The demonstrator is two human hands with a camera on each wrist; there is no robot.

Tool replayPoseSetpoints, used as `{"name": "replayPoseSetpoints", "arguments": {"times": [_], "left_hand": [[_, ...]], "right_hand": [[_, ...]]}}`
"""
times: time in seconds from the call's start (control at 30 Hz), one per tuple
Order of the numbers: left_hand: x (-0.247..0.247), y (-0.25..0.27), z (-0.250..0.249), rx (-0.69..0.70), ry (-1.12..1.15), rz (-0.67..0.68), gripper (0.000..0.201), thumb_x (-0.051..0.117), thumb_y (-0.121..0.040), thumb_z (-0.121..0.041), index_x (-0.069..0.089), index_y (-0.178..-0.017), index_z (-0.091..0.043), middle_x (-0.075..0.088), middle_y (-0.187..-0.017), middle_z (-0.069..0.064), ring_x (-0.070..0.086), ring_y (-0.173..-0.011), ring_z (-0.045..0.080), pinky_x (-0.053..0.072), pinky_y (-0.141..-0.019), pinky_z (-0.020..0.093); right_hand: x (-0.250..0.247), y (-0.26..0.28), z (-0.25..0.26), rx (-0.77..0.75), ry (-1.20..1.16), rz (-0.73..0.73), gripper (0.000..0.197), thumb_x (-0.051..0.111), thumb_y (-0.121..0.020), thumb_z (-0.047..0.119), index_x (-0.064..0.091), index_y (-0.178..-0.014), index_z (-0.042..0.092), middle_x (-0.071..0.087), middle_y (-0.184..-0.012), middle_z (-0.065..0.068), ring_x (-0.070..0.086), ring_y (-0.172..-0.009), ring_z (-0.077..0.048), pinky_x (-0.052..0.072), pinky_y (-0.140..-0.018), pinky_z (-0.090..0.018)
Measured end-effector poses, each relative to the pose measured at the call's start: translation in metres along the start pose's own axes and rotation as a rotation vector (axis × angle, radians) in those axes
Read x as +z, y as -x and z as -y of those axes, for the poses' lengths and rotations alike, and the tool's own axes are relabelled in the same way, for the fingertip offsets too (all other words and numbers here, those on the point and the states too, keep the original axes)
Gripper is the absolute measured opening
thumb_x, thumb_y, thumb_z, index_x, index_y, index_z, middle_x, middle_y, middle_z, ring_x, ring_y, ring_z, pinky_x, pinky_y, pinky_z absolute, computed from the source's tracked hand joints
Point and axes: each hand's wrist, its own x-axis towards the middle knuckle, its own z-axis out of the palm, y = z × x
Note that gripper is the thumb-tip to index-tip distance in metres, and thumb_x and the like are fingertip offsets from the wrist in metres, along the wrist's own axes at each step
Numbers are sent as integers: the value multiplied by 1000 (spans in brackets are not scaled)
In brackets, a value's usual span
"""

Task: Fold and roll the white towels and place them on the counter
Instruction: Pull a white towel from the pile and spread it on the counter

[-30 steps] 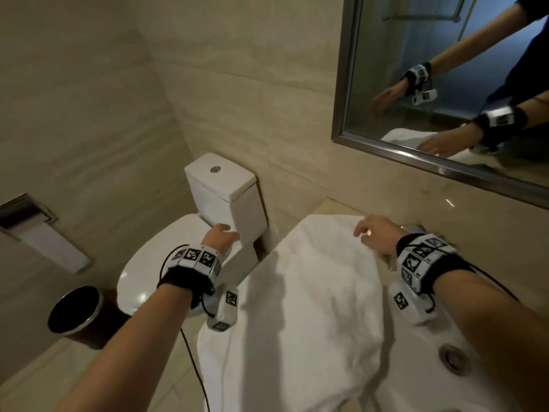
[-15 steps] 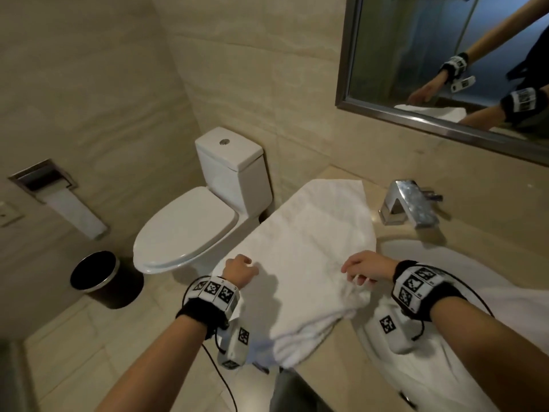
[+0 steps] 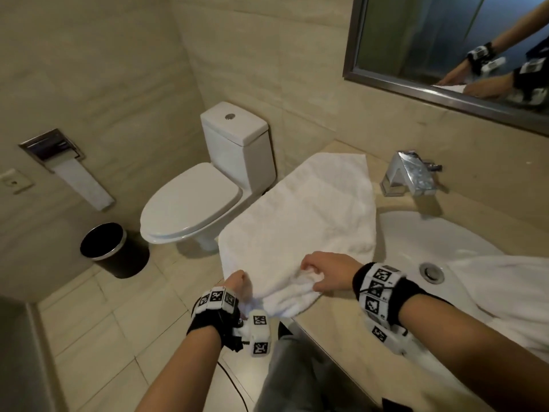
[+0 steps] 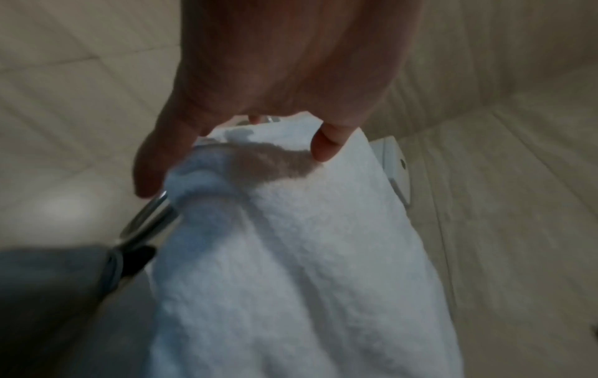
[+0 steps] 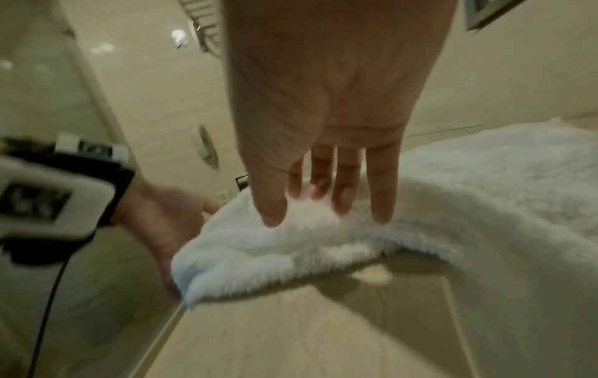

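Observation:
A white towel (image 3: 303,221) lies lengthwise on the beige counter (image 3: 338,331), left of the sink. Its far end reaches the back wall and its near end is bunched into a thick fold at the front edge. My left hand (image 3: 237,282) grips the left side of that fold, with thumb and fingers (image 4: 327,145) curled over the towel (image 4: 291,255). My right hand (image 3: 315,272) holds the right side, its fingers (image 5: 381,194) curved over the lifted towel end (image 5: 291,245). A second white towel (image 3: 505,295) lies over the sink's right side.
A white sink basin (image 3: 416,233) with a chrome faucet (image 3: 413,173) sits right of the towel. A toilet (image 3: 193,203) and a black bin (image 3: 102,242) stand to the left on the tiled floor. A mirror (image 3: 445,40) hangs above the counter.
Both hands came back from the towel's far end to its near end and took hold of it; the near edge is now gathered into a fold and lifted.

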Motion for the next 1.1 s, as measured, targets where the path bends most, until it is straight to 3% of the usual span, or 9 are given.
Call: {"name": "replayPoseSetpoints", "arguments": {"times": [0.13,0.27,0.37,0.47,0.57,0.67,0.77,0.97,1.1], "left_hand": [[4,32,6,92,141,69,59,53,-87,-15,35,-141,0,35,-147,20,42,-130,35,42,-86,37],[6,34,15,216,174,32,43,35,-96,0,33,-139,6,50,-130,21,48,-67,20,44,-53,20],[2,38,15,235,168,-5,23,35,-95,0,50,-111,-6,44,-108,12,57,-48,10,46,-48,13],[6,40,12,347,49,-121,17,45,-88,1,54,-103,1,58,-106,14,67,-75,16,48,-67,23],[20,59,9,594,-17,-210,56,57,-75,10,42,-127,-4,49,-120,22,53,-107,35,48,-91,37],[39,86,13,868,-363,-191,75,73,-64,4,36,-127,-7,25,-131,12,35,-112,20,32,-97,15],[54,91,19,1011,-718,-247,80,82,-58,-17,38,-124,-6,25,-132,14,31,-123,25,29,-105,19],[47,107,13,1005,-738,-284,24,56,-86,-15,58,-107,-5,63,-110,19,57,-106,32,41,-83,31],[34,130,-3,1083,-601,-191,19,48,-90,-8,53,-107,-1,61,-109,21,57,-103,29,34,-74,26]], "right_hand": [[15,0,7,15,305,-27,38,54,-85,16,48,-123,15,43,-123,-4,47,-110,-24,35,-70,-31],[22,2,8,27,313,-102,28,44,-90,4,54,-116,11,48,-113,-7,47,-113,-26,37,-72,-33],[11,9,2,99,-16,-185,18,47,-91,12,57,-105,14,56,-101,-10,59,-95,-28,44,-73,-31],[0,16,-1,131,-345,-302,13,43,-93,8,53,-96,17,61,-97,-15,57,-90,-27,40,-71,-29],[-13,20,8,151,-567,-389,17,37,-96,3,48,-92,16,53,-93,-12,48,-86,-20,34,-69,-23],[-24,22,20,206,-709,-442,18,30,-98,4,45,-96,14,49,-89,-12,45,-85,-20,34,-64,-25],[-34,25,24,269,-795,-470,17,29,-97,5,44,-98,14,47,-83,-7,44,-87,-21,33,-58,-20],[-38,43,32,359,-775,-477,14,30,-97,9,36,-108,15,46,-82,-6,46,-73,-22,34,-60,-27],[-19,63,39,346,-443,-454,41,50,-90,13,34,-128,11,43,-121,-12,35,-117,-28,34,-93,-34]]}}
